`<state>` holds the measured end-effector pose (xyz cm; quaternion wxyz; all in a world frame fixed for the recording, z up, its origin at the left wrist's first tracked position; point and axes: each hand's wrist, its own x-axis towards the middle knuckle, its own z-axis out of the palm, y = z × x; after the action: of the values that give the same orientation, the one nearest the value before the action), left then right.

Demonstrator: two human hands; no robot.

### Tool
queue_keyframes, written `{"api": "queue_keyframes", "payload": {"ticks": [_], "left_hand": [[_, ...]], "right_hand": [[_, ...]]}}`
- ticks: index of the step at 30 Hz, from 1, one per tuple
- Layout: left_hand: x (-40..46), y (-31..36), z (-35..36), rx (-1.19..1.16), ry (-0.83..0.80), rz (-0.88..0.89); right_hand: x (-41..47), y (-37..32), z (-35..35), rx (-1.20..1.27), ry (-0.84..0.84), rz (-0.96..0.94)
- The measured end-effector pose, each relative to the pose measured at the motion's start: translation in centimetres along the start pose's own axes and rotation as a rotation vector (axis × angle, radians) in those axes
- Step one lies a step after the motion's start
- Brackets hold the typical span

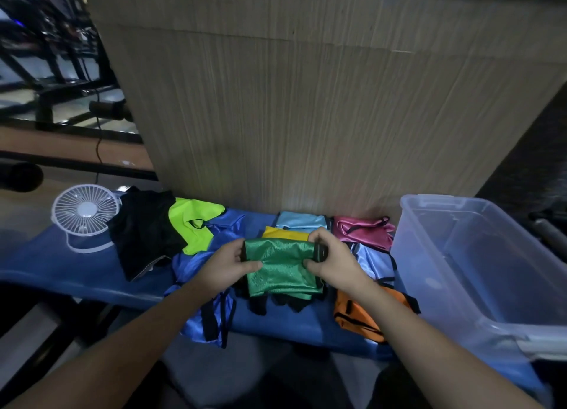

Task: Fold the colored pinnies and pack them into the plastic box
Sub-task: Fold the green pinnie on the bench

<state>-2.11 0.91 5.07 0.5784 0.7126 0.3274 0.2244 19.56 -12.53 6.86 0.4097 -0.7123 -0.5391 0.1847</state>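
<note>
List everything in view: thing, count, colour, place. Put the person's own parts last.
green pinny: one, green with black trim, centre, held above the table
yellow pinny: one, yellow, behind the green one
light blue pinnies: at least two, pale blue, one by the wall, one right of the hands
pink pinny: one, pink, by the wall beside the box
orange pinny: one, orange, front edge, right
blue pinnies: count unclear, royal blue, centre-left, hanging over the edge
lime pinny: one, lime, left of centre
black garment: one, black, beside the fan
fan: one, white, far left
box: one, clear plastic, right, nothing seen inside
table: one, blue
left hand: grips the green pinny's left edge
right hand: grips its right edge
</note>
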Motion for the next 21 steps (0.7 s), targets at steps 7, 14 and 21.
{"api": "queue_keyframes", "payload": {"ticks": [7,14,21], "left_hand": [[0.1,3.1,-0.7,0.005,0.054,0.104],[4.6,5.8,0.0,0.142,0.114,0.242],[12.3,5.3,0.9,0.0,-0.102,0.066]], "right_hand": [[0.1,-2.0,-1.3,0.261,0.186,-0.057],[4.8,-0.4,-2.1,0.163,0.321,-0.032],[10.0,2.5,-3.6,0.146,0.273,0.215]]}}
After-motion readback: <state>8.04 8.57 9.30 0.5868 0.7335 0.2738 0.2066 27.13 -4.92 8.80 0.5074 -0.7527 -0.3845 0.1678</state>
